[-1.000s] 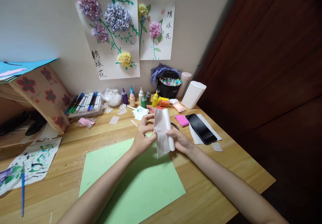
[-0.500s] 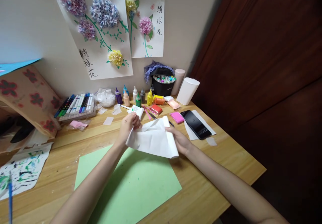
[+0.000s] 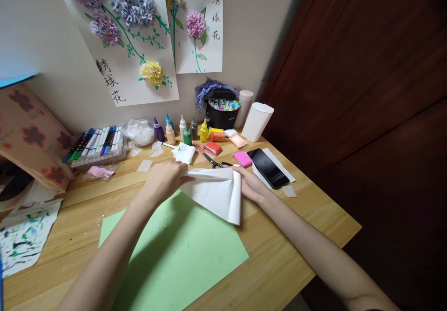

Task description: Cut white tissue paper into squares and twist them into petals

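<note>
At the far left of the pale wooden desk (image 3: 307, 236) lies a paint-spattered paper sheet (image 3: 24, 236), with a clear tray of coloured marker pens (image 3: 96, 144) behind it. The left hand (image 3: 164, 179) pinches the left edge of a thin, soft white tissue sheet (image 3: 216, 193); the right hand (image 3: 249, 185) grips its right edge. The sheet hangs spread and creased above a smooth light-green card (image 3: 181, 260). Metal scissors (image 3: 213, 163) lie just behind; a glossy black phone (image 3: 268, 167) rests to the right.
</note>
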The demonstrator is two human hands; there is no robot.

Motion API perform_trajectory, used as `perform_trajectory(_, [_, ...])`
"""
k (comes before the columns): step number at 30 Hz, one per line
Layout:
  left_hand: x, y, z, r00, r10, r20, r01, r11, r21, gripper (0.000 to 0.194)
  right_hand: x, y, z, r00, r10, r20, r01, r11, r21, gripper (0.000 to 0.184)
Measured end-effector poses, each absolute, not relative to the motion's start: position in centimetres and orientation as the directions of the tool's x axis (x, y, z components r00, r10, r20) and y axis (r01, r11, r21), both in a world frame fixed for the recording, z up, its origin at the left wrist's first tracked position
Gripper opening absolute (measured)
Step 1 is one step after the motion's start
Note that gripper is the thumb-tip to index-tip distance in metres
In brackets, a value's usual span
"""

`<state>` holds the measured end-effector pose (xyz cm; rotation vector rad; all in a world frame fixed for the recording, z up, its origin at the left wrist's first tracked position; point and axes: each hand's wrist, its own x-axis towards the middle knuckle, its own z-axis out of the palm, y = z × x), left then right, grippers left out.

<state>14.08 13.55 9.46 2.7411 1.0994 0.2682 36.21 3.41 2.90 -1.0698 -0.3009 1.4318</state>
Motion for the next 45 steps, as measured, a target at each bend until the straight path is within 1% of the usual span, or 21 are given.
perform_trajectory(4, [13.8,13.5,10.2,0.707,0.701,0.094,0.678,-0.710,0.190,0.034,35.8,3.2,3.3,0.235,0.917,-0.323,-0.545,-0.151,-0.825,0.014])
perform_trajectory(9, [12.3,14.0,11.2,0.692,0.722,0.011,0.715,-0.687,0.129,0.029,36.5,3.1,4.0,0.470,0.876,-0.109,-0.286,0.034,-0.958,0.026])
perform_trajectory(12, [10.4,14.9,11.9,0.647,0.761,0.046,0.745,-0.644,0.174,0.032,38.3,3.5,4.3,0.539,0.841,-0.054,-0.175,0.049,-0.983,0.032])
perform_trajectory(15, [8.6,15.5,12.5,0.609,0.791,0.066,0.731,-0.592,0.339,0.037,40.1,5.0,4.2,0.525,0.851,0.023,0.019,0.015,-1.000,0.030])
perform_trajectory(17, [8.0,15.6,12.7,0.605,0.796,0.017,0.720,-0.557,0.414,0.041,40.4,6.6,4.2,0.463,0.885,0.042,0.248,-0.084,-0.965,0.028])
perform_trajectory(19, [7.9,15.5,12.7,0.627,0.777,-0.050,0.714,-0.549,0.433,0.044,39.8,8.3,4.8,0.437,0.891,0.127,0.507,-0.127,-0.853,0.029])
perform_trajectory(21, [8.1,15.3,12.6,0.653,0.751,-0.092,0.709,-0.564,0.423,0.046,38.1,9.5,6.0,0.360,0.870,0.337,0.690,-0.005,-0.724,0.034])
perform_trajectory(23, [8.3,15.1,12.4,0.661,0.741,-0.113,0.709,-0.568,0.418,0.047,35.6,10.0,7.6,0.263,0.808,0.528,0.731,0.191,-0.656,0.036])
perform_trajectory(24, [8.4,15.0,12.3,0.663,0.738,-0.122,0.708,-0.567,0.421,0.048,34.2,10.0,8.4,0.189,0.797,0.573,0.710,0.292,-0.641,0.039])
perform_trajectory(25, [8.5,15.0,12.3,0.659,0.741,-0.128,0.711,-0.558,0.429,0.049,32.8,9.9,9.0,0.061,0.820,0.569,0.681,0.382,-0.624,0.043])
perform_trajectory(27, [8.5,14.9,12.4,0.660,0.741,-0.122,0.701,-0.548,0.457,0.050,30.2,9.8,9.5,-0.267,0.868,0.419,0.632,0.486,-0.604,0.064])
perform_trajectory(28, [8.3,14.9,12.5,0.661,0.741,-0.120,0.693,-0.541,0.477,0.051,29.2,9.8,9.5,-0.373,0.862,0.343,0.631,0.507,-0.588,0.077])
perform_trajectory(29, [8.1,14.8,12.6,0.660,0.744,-0.107,0.688,-0.541,0.483,0.052,28.4,9.8,9.2,-0.406,0.873,0.270,0.666,0.485,-0.567,0.079])
perform_trajectory(31, [7.5,14.6,12.5,0.652,0.750,-0.109,0.709,-0.552,0.440,0.051,27.5,10.0,8.7,-0.369,0.922,0.115,0.767,0.372,-0.523,0.055])
perform_trajectory(33, [6.8,14.3,12.3,0.662,0.726,-0.184,0.731,-0.572,0.373,0.049,27.3,10.1,8.4,-0.389,0.921,-0.021,0.806,0.329,-0.493,0.033])
perform_trajectory(35, [6.2,13.8,11.9,0.690,0.650,-0.317,0.721,-0.582,0.375,0.042,27.4,9.9,8.8,-0.502,0.854,-0.138,0.774,0.372,-0.513,0.029])
perform_trajectory(37, [5.8,13.3,11.7,0.726,0.547,-0.417,0.687,-0.573,0.446,0.034,27.3,9.5,9.7,-0.588,0.784,-0.198,0.730,0.409,-0.548,0.027])
perform_trajectory(40, [4.7,12.7,11.9,0.774,0.446,-0.449,0.633,-0.558,0.536,0.033,27.3,8.8,11.0,-0.691,0.681,-0.243,0.650,0.438,-0.621,0.027])
perform_trajectory(42, [2.9,12.6,12.2,0.751,0.486,-0.447,0.660,-0.548,0.513,0.034,28.2,8.4,11.7,-0.668,0.688,-0.284,0.679,0.406,-0.612,0.024])
perform_trajectory(43, [1.4,12.7,12.2,0.694,0.557,-0.456,0.720,-0.524,0.455,0.035,29.0,8.3,12.0,-0.610,0.731,-0.307,0.728,0.364,-0.580,0.021])
perform_trajectory(45, [-2.0,13.1,11.8,0.469,0.761,-0.449,0.883,-0.394,0.254,0.038,30.9,8.2,12.3,-0.359,0.890,-0.283,0.845,0.181,-0.502,0.021])
